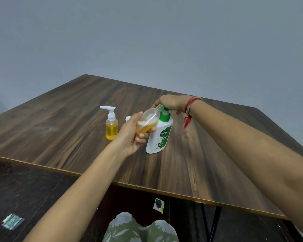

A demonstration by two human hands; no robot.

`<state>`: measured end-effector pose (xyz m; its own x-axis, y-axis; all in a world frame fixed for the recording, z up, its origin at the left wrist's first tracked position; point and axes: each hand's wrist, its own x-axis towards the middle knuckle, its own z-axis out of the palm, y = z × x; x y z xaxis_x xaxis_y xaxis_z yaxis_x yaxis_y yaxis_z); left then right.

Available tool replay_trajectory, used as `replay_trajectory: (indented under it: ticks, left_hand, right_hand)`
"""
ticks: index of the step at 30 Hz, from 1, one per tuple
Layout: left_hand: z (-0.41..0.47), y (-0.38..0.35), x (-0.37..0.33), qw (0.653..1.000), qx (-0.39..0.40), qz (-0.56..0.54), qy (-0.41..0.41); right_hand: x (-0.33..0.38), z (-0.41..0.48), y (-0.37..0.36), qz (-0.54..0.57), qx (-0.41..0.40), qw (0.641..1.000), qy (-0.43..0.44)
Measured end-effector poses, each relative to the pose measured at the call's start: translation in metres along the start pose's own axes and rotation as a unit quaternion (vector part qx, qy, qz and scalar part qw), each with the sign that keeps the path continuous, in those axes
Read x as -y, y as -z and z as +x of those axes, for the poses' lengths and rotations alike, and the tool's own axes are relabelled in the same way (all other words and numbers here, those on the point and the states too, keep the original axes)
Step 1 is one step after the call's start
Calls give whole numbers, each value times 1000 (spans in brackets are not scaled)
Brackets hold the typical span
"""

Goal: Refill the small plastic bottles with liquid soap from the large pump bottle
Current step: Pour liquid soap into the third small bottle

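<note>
A: Holding the small bottle [148, 122] well comes first, yes? The left hand [133, 135] has its fingers and thumb wrapped round the lower half, where the yellow soap collects.

B: Yes, and that grip looks firm to me. The bottle leans, with its open mouth raised to the spout [162, 107] of the large pump bottle [160, 137], just in front of it. I judge it about one third full, so more strokes are needed.

A: And the right hand [170, 103]?

B: It lies on top of the large pump bottle, fingers curled over the green pump head [164, 113]. Whether the head is pressed fully down, I cannot tell.

A: How to do this well, then?

B: Press slowly and straight down, so the large pump bottle does not tip; nothing else steadies its base on the table [59, 119]. Hold the mouth against the spout, a little under it, because thick soap can run down the outside. Let the head rise completely between strokes.

A: The other things?

B: Left of the large pump bottle, well apart, stands a full small bottle [111, 127] with its white pump on. Between them, partly hidden behind the left hand, is a white cap [128, 118].
</note>
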<state>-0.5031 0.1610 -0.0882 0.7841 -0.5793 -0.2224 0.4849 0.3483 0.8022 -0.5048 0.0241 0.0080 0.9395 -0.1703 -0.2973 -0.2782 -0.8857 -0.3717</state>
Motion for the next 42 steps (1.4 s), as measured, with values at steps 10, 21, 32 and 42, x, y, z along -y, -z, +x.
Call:
replay_trajectory:
  ticks: [10, 21, 32, 42]
  left_hand:
    - [1, 2, 3, 1000, -1, 0, -4]
    - [-1, 3, 5, 1000, -2, 2, 1]
    - [2, 3, 4, 1000, -3, -2, -13]
    - [0, 3, -1, 1000, -12, 14, -19]
  right_hand:
    - [-3, 6, -5, 25, -18, 1000, -8]
    - [-5, 8, -5, 34, -8, 999, -26]
    - [0, 7, 0, 12, -24, 999, -20]
    - [1, 6, -5, 25, -19, 999, -32]
